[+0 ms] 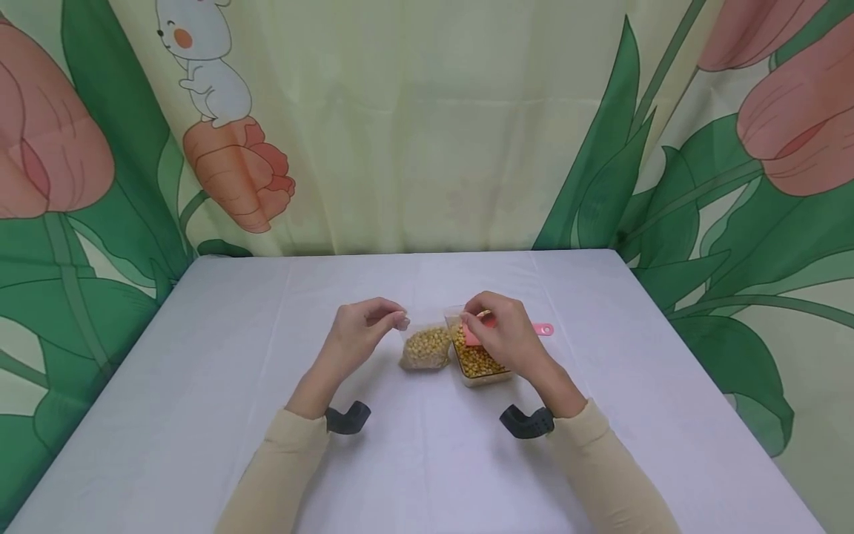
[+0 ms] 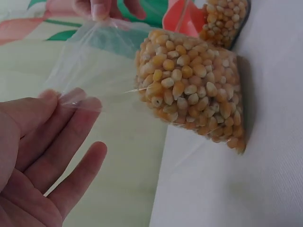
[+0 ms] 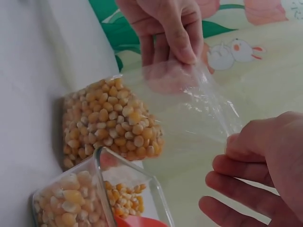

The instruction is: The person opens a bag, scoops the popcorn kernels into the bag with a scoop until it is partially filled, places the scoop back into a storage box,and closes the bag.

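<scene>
A clear plastic bag [image 2: 189, 90] of yellow corn kernels rests on the table, its empty upper part stretched upward between both hands. My left hand [image 1: 363, 330] pinches one top corner of the bag between thumb and fingers. The opposite corner is pinched by my right hand [image 1: 503, 330], its other fingers spread in the right wrist view. Just right of the bag stands a clear square container [image 3: 99, 189] holding more corn kernels. A pink scoop [image 1: 543, 329] lies over the container, partly hidden behind the right hand.
A white cloth covers the table [image 1: 233, 356]. Behind it hangs a curtain [image 1: 427, 133] printed with tulips, a rabbit and a carrot. Black camera mounts [image 1: 348, 418] are strapped to both wrists.
</scene>
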{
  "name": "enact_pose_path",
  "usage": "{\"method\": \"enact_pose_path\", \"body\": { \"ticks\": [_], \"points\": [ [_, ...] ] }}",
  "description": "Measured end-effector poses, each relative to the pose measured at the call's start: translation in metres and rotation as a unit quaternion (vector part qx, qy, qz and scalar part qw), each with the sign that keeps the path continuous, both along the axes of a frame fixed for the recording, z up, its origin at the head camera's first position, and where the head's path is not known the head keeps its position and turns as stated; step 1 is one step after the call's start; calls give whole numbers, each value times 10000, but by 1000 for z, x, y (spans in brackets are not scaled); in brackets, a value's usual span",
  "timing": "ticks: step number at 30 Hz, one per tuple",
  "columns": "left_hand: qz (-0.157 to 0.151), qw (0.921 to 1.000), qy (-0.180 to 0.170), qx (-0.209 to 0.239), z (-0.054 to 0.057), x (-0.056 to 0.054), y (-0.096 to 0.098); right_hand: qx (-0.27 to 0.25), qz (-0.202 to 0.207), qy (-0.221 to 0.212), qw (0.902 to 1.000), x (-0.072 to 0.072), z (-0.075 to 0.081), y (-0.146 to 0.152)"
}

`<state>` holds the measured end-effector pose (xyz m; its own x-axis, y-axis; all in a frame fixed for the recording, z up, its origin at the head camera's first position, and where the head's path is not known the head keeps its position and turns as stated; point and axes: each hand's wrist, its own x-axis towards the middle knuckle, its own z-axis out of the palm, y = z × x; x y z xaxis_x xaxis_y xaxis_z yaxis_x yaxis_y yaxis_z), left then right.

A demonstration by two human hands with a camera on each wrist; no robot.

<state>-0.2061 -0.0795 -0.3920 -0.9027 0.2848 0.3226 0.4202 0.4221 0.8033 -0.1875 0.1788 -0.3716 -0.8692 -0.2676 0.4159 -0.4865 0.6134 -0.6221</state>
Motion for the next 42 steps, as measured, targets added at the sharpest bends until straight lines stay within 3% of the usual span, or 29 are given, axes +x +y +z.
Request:
{"method": "enact_pose_path", "body": {
  "ticks": [11,28,42],
  "points": [
    [14,9994,220,-273,2,1,5,-88,3,-553,9984,-1,-8,-6],
    [82,9939,805,-747,3,1,4,-40,-21,-214,9998,-4,-10,-8],
    [-193,9964,558,-612,2,-1,7,-179,-16,-337,9993,-4,-9,-9]
  ]
}}
